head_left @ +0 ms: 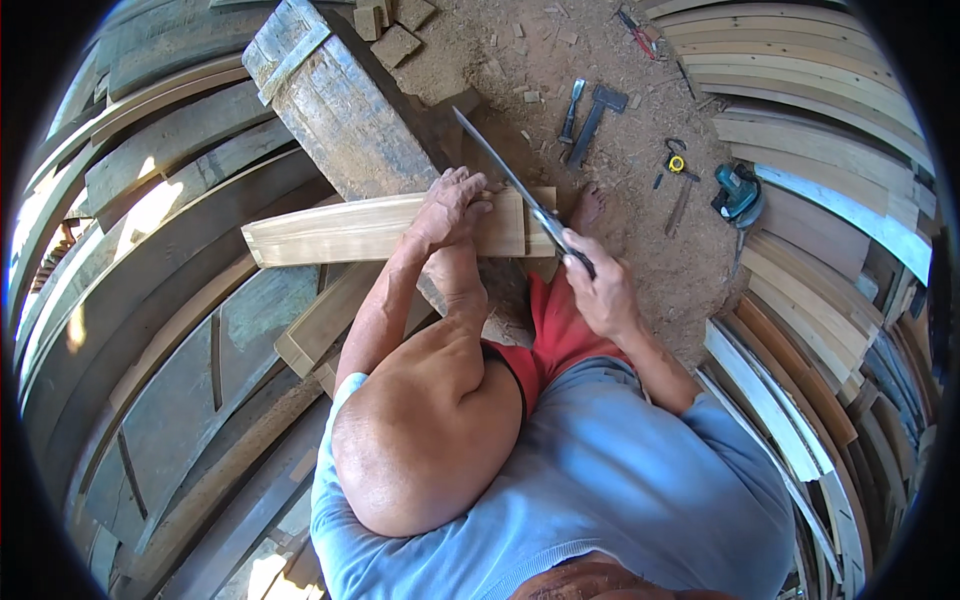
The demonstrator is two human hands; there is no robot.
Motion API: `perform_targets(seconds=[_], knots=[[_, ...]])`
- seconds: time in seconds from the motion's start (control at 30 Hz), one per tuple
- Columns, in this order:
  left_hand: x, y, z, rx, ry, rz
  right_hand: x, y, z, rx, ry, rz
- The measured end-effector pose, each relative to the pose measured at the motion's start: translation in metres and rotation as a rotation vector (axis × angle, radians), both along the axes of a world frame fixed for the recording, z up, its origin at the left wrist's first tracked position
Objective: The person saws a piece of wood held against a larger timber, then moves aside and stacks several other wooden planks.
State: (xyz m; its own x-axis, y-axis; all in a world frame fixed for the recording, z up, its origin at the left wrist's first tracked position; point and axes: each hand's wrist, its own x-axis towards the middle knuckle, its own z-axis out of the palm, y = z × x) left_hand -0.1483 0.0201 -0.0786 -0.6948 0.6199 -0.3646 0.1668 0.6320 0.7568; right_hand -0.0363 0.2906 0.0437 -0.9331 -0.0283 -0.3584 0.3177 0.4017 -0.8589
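Right hand [600,285], right of centre: fingers wrapped round the dark handle of a saw [510,175], grip closed. Blade slants up and left from the fist, tip in the upper middle of the frame, its lower stretch passing over the right end of a board [330,228]. Cannot tell whether the teeth touch wood.

Board: pale, lying nearly level across the centre of the frame, over the near end of a worn bench [345,110] that runs to the upper left. A crosswise line shows near the board's right end.

Left hand [455,210], centre: laid over the board beside the raised foot [460,275], fingers bent; cannot tell whether they clasp an edge or only press down.

Ground, upper right of centre: blue-handled chisel [572,110] just beside a hammer [597,122]; farther right, a yellow tape [677,163], then a teal power tool [738,192]. Red pliers [637,35] near the top edge. Square offcuts [396,45] by the bench's far end. Stacked planks [150,205] line the left side, more along the right.
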Motion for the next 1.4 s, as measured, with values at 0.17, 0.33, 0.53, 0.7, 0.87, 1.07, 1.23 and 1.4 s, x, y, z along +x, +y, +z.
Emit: perform_targets(seconds=[0.17,0.33,0.53,0.7,0.87,1.07,1.23,1.4], knots=[[0.003,0.001,0.009,-0.007,-0.012,0.033,0.052,0.037,0.056,0.056,-0.011,0.023],[0.003,0.002,-0.002,0.013,0.014,-0.002,0.008,0.007,0.009,0.053,-0.035,0.038],[-0.001,-0.003,-0.002,0.01,0.033,0.01,0.047,0.025,0.022,0.014,-0.013,-0.032],[0.001,0.004,0.014,0.015,-0.02,0.037,0.06,0.027,0.02,0.084,0.08,0.026],[0.0,0.003,0.001,0.027,0.031,0.02,0.02,0.005,-0.014,-0.018,0.013,-0.025],[0.005,-0.001,0.001,0.039,0.001,0.049,0.092,0.041,0.02,0.053,0.024,0.001],[0.007,0.005,0.0,0.029,0.04,0.033,0.035,0.004,-0.015,0.014,0.098,-0.028],[0.007,-0.002,-0.006,0.048,0.039,0.045,0.046,0.014,-0.005,-0.051,-0.024,-0.023]])
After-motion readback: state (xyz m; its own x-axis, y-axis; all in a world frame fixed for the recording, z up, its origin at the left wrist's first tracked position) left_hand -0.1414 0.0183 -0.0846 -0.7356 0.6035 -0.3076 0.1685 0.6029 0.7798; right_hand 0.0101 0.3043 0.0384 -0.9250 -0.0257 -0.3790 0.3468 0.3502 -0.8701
